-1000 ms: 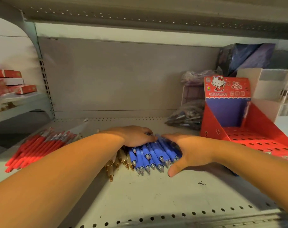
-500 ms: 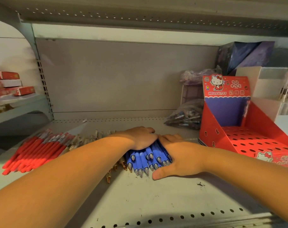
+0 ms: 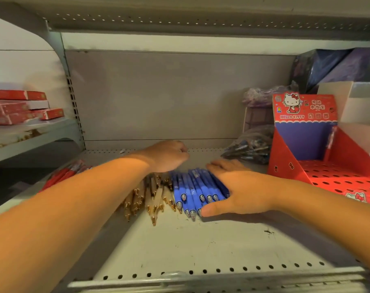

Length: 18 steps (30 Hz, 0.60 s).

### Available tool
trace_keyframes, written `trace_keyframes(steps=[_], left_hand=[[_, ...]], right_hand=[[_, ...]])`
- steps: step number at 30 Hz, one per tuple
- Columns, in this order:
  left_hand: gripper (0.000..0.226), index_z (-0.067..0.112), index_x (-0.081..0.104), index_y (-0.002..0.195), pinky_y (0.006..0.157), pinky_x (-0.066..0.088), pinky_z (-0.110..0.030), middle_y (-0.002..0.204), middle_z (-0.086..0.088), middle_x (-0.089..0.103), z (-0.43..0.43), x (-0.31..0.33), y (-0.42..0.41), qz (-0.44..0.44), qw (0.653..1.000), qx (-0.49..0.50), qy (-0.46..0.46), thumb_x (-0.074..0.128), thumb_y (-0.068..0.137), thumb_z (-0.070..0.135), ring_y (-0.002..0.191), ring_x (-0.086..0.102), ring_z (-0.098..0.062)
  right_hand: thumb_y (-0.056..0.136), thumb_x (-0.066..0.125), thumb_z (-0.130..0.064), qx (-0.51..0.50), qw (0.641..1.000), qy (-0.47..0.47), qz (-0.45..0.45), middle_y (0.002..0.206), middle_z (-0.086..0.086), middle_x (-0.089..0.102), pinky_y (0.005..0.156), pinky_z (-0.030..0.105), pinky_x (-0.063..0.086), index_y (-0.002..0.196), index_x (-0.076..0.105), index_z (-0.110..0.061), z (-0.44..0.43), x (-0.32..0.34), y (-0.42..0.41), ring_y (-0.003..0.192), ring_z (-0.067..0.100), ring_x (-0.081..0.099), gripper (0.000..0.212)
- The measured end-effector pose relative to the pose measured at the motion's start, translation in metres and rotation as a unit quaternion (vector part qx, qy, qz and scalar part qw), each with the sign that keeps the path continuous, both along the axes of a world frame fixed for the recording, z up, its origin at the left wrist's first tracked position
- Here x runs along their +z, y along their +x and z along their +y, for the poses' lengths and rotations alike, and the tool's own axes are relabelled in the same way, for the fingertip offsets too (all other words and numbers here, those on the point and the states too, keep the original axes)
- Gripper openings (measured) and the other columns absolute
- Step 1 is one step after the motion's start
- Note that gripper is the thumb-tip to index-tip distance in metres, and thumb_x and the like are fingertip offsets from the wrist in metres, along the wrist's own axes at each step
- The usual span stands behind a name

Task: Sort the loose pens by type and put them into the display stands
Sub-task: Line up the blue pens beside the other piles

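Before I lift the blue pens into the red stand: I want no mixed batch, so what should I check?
1. Blue plastic pens bunched, tips all one way: ok.
2. Right hand lies flat on them: ok.
3. Gold-tipped beige pens lie against the bunch's left side: not ok.
4. Left hand curled; holding anything: cannot tell.
5. Red cardboard Hello Kitty stand, visible holes empty: ok.

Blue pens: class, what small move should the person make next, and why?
Probably curl the right hand round the blue pens and lift the bunch. The hand lies flat over them, thumb by their tips, and the red display stand beside them has open holes.
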<state>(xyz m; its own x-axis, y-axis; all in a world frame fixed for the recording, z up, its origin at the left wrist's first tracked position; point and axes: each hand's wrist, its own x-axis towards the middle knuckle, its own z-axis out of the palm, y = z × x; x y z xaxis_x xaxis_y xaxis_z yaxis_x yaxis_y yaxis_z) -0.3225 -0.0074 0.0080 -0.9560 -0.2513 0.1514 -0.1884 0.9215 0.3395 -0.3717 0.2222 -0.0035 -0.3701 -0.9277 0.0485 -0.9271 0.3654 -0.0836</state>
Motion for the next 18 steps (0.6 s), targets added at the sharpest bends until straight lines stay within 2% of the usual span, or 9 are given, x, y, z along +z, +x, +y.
trace_keyframes(steps=[2,5,7,9,11,14,18], left_hand=[[0.038,0.034,0.054,0.127,0.082,0.035,-0.03,0.123,0.011,0.056,-0.022,-0.001,0.016,-0.007,1.0,0.018,-0.008,0.039,0.095,0.049,0.108,0.048,-0.008],[0.042,0.034,0.052,0.133,0.093,0.034,-0.033,0.136,0.01,0.055,-0.04,-0.007,0.034,-0.036,0.998,0.023,-0.04,0.036,0.098,0.052,0.111,0.046,-0.009],[0.044,0.037,0.05,0.137,0.101,0.033,-0.035,0.142,0.011,0.051,-0.043,-0.013,0.04,-0.066,0.996,0.014,-0.056,0.032,0.1,0.055,0.119,0.047,-0.011],[0.042,0.039,0.048,0.137,0.098,0.032,-0.033,0.143,0.013,0.051,-0.043,-0.017,0.044,-0.09,0.995,0.005,-0.049,0.031,0.102,0.054,0.12,0.046,-0.009],[0.043,0.037,0.048,0.139,0.095,0.031,-0.031,0.143,0.011,0.051,-0.042,-0.019,0.044,-0.085,0.996,0.005,-0.037,0.031,0.103,0.052,0.123,0.047,-0.012],[0.048,0.028,0.048,0.141,0.103,0.034,-0.035,0.144,0.004,0.051,-0.042,-0.019,0.039,-0.068,0.997,0.026,-0.023,0.031,0.102,0.053,0.127,0.048,-0.017],[0.05,0.023,0.051,0.137,0.102,0.037,-0.037,0.14,-0.003,0.054,-0.044,-0.015,0.033,-0.097,0.994,0.033,-0.029,0.03,0.102,0.052,0.123,0.05,-0.02]], right_hand=[[0.066,0.054,-0.089,0.044,0.998,-0.025,0.042,0.116,-0.011,0.044,0.091,0.034,0.044,0.124,0.043,-0.034,-0.01,0.001,0.014,0.105,0.013,0.044,0.081],[0.068,0.053,-0.088,0.105,0.992,-0.036,0.058,0.134,-0.009,0.044,0.1,0.032,0.043,0.144,0.033,-0.033,-0.032,-0.003,0.035,0.118,0.013,0.043,0.096],[0.071,0.055,-0.085,0.128,0.989,-0.039,0.059,0.143,-0.009,0.041,0.104,0.033,0.041,0.148,0.03,-0.032,-0.046,-0.004,0.045,0.125,0.015,0.042,0.097],[0.074,0.055,-0.082,0.139,0.987,-0.043,0.067,0.146,-0.009,0.042,0.103,0.033,0.043,0.149,0.031,-0.031,-0.058,-0.004,0.052,0.127,0.015,0.045,0.093],[0.077,0.055,-0.079,0.14,0.986,-0.041,0.077,0.145,-0.008,0.045,0.1,0.033,0.045,0.147,0.034,-0.032,-0.067,-0.004,0.058,0.124,0.015,0.048,0.087],[0.082,0.054,-0.074,0.143,0.986,-0.027,0.075,0.137,-0.004,0.051,0.099,0.036,0.048,0.143,0.045,-0.029,-0.073,-0.005,0.063,0.12,0.016,0.051,0.077],[0.085,0.055,-0.069,0.146,0.988,-0.017,0.047,0.133,-0.006,0.054,0.1,0.037,0.047,0.14,0.05,-0.026,-0.07,-0.006,0.063,0.12,0.012,0.05,0.07]])
